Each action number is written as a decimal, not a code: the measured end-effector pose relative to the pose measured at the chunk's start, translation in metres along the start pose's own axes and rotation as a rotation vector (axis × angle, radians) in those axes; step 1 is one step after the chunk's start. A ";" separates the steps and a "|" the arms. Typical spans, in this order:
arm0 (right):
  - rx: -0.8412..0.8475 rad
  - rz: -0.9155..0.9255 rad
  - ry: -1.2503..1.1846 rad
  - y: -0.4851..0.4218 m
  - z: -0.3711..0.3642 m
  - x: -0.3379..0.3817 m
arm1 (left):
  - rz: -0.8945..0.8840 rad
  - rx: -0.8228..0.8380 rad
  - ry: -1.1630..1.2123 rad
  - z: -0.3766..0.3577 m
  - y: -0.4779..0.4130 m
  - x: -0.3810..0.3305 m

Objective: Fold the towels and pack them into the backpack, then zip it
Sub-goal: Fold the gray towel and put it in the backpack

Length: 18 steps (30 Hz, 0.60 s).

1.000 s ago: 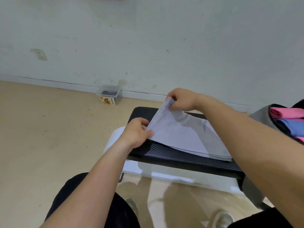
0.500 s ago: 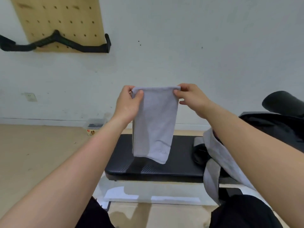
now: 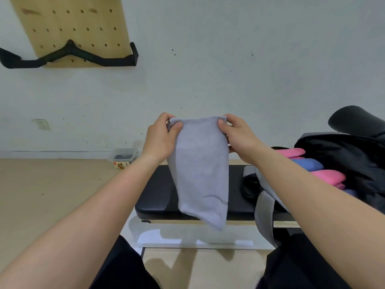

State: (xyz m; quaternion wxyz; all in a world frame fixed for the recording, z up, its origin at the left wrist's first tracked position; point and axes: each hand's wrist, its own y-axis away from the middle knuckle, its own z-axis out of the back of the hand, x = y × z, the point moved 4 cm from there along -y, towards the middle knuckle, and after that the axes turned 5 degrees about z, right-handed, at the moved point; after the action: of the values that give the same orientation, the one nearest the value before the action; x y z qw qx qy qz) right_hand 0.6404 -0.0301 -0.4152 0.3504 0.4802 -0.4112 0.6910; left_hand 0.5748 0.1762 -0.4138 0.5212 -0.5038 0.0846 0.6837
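Observation:
A folded grey towel hangs in the air over the black bench. My left hand pinches its top left corner and my right hand pinches its top right corner. The towel's lower end dangles below the bench's front edge. At the right, the open black and grey backpack lies on the bench, with folded pink towels and a blue towel stacked inside. My right forearm hides part of the backpack's opening.
A grey backpack strap hangs off the bench's front. A small clear box sits on the floor by the wall. A wooden pegboard with a black bar handle hangs on the wall. My knees are below.
The towel went from lying on the bench, with one edge raised, to hanging upright between both hands. Since half a second ago the hands stay at the top corners and the backpack's inside has come into view.

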 end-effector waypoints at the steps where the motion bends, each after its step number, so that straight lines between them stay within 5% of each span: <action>1: -0.007 -0.013 0.016 -0.004 -0.001 -0.007 | 0.016 0.015 0.008 -0.005 -0.002 0.007; 10: -0.038 -0.172 0.335 -0.058 -0.004 -0.133 | 0.193 0.251 -0.200 -0.092 -0.034 0.114; 18: -0.099 -0.295 0.279 -0.126 0.001 -0.165 | 0.302 0.217 -0.130 -0.140 -0.088 0.135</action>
State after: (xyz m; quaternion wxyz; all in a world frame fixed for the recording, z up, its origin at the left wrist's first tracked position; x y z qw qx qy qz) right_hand 0.7997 0.0064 -0.5428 0.5246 0.4170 -0.3172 0.6711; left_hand 0.7361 0.2097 -0.5495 0.4683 -0.3807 0.1987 0.7722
